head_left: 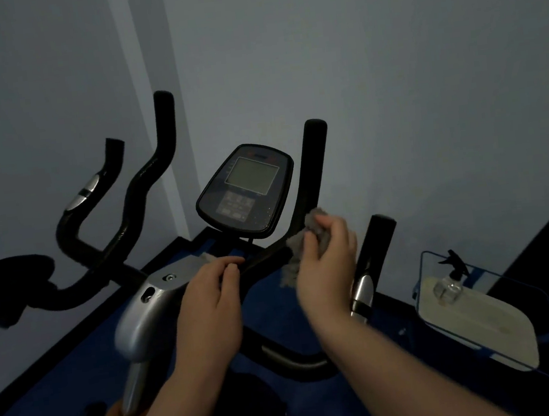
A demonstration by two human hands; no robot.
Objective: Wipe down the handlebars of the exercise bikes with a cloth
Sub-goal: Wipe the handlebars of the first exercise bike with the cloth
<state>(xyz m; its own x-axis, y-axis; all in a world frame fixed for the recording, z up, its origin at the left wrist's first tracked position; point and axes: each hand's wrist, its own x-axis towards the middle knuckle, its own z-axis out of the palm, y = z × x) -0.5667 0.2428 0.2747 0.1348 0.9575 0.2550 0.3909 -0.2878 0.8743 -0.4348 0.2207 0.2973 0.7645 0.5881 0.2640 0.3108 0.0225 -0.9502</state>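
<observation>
An exercise bike stands before me with black handlebars [314,165] curving up on both sides of its console [247,190]. My right hand [327,263] grips a grey cloth [299,242] and holds it against the lower part of the right inner bar, just right of the console. My left hand [213,300] rests with curled fingers on the silver stem cover [141,315], fingertips near the bar's centre joint; I cannot tell whether it grasps the bar. The left bars [147,181] rise free at the left.
A small glass-topped table [505,325] at the right carries a clear spray bottle [450,276] on a pale cloth. The outer right grip [372,265] with a silver sensor stands beside my right hand. Grey walls close in behind; blue floor lies below.
</observation>
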